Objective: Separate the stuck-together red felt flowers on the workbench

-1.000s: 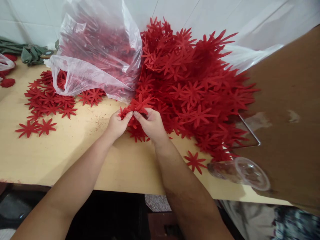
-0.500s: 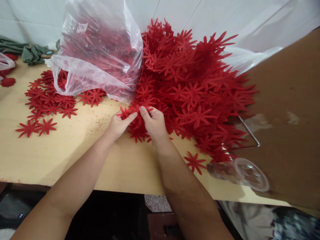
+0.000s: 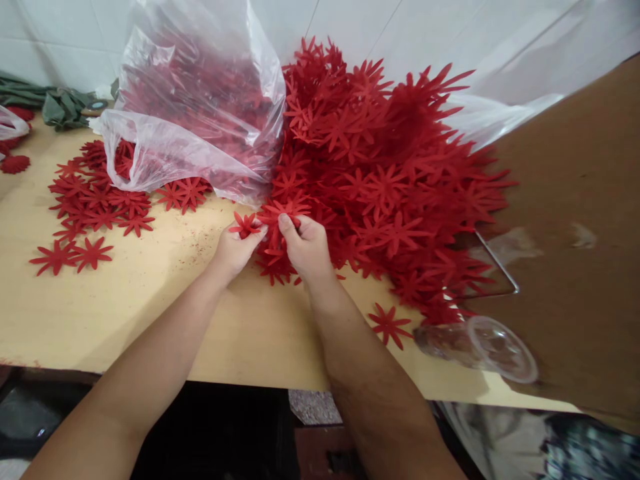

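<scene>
The left hand [image 3: 235,248] pinches a small red flower cutout [image 3: 245,225] between thumb and fingertips. The right hand [image 3: 306,245] is closed on a larger red flower piece [image 3: 280,212], thumb on top. Both pieces sit at the near edge of the big heap of red flowers [image 3: 390,173], which rises directly ahead and to the right of the hands. The two pieces are just beside each other, hardly apart; neither has a clear long axis, since the petals radiate all round. A clear plastic bag [image 3: 200,113] of more flowers stands ahead and left of the left hand. Loose flowers [image 3: 95,200] lie flat on the table [image 3: 150,313] farther left. A clear cup [image 3: 480,343] lies right of the right forearm, beside a brown board [image 3: 575,253].
</scene>
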`<state>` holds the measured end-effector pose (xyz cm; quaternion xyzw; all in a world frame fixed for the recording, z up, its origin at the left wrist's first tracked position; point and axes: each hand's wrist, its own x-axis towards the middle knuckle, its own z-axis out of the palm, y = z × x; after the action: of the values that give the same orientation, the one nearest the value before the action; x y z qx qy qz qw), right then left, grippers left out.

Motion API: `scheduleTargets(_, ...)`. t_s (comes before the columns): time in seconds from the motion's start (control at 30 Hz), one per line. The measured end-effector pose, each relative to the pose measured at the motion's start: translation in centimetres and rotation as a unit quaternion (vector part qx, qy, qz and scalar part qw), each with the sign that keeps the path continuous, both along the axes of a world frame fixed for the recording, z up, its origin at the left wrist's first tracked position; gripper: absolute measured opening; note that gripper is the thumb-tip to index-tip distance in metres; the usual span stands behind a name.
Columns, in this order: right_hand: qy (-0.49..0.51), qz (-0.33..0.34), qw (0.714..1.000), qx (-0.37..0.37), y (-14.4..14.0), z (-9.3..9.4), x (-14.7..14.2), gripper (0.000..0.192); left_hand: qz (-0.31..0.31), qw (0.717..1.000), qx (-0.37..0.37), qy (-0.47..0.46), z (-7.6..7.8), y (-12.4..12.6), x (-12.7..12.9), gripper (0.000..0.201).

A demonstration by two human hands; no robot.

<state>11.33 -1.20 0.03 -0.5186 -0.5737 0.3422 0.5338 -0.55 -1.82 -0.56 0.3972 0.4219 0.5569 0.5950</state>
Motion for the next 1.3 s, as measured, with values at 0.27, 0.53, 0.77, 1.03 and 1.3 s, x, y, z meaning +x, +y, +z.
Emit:
scheduleTargets(0.27,0.005,0.074,0.995,0.064,0.6,-0.6,-0.2,0.022,-0.004,1.0,0.013,-0.021,-0.1,0.1,-0.1,0.028)
scheduleTargets(0.53,-0.011,0.051,0.998,0.018,0.0,0.0,-0.2,0.031,0.021,0.999,0.022,0.017,0.0,0.2,-0.2,0.017)
scheduleTargets(0.77,-0.072,0.028,0.997,0.003,-0.2,0.3,-0.1,0.045,-0.013,0.999,0.029,-0.015,0.2,-0.1,-0.3,0.027)
scheduleTargets(1.03,-0.082,0.049,0.995,-0.016,-0.6,0.8,-0.7,0.044,-0.052,0.998,0.033,-0.023,0.3,-0.4,-0.4,0.033)
scheduleTargets(1.3,-0.031,0.084,0.996,-0.025,-0.2,-0.2,-0.8,0.04,-0.021,1.0,0.016,-0.008,-0.2,-0.1,-0.3,0.027)
